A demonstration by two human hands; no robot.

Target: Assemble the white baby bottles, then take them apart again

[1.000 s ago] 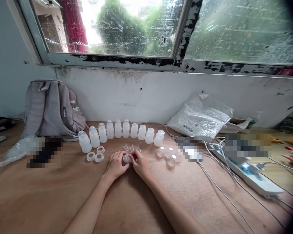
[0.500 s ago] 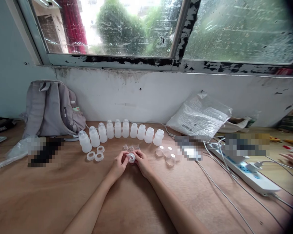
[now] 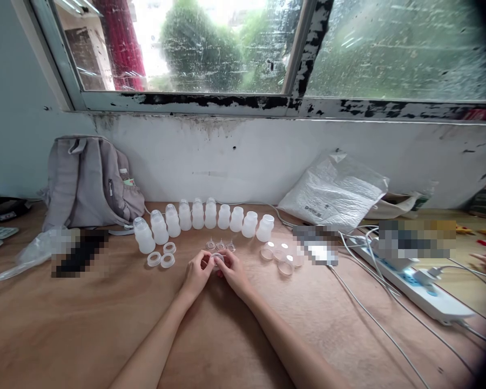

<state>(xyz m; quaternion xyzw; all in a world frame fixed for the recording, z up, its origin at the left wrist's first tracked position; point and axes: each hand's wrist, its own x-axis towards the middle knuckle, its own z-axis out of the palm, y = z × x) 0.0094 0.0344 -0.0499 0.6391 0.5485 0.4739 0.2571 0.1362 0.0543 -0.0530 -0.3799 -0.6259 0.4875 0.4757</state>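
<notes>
pinching a small clear ring-like piece (image 3: 216, 254) between left hand (image 3: 197, 273) and right hand (image 3: 235, 271), person's fingers closed narrowly on opposite sides; neither hand nearer. piece sits just this side of three clear teats (image 3: 220, 246); axis half hidden, can't tell.

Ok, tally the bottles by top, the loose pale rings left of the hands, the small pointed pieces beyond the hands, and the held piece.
Domed bottles: 6
Bottles without domes: 4
Pale rings: 3
Small pointed pieces: 3
Translucent piece between left hand and right hand: 1
Total: 17
</notes>
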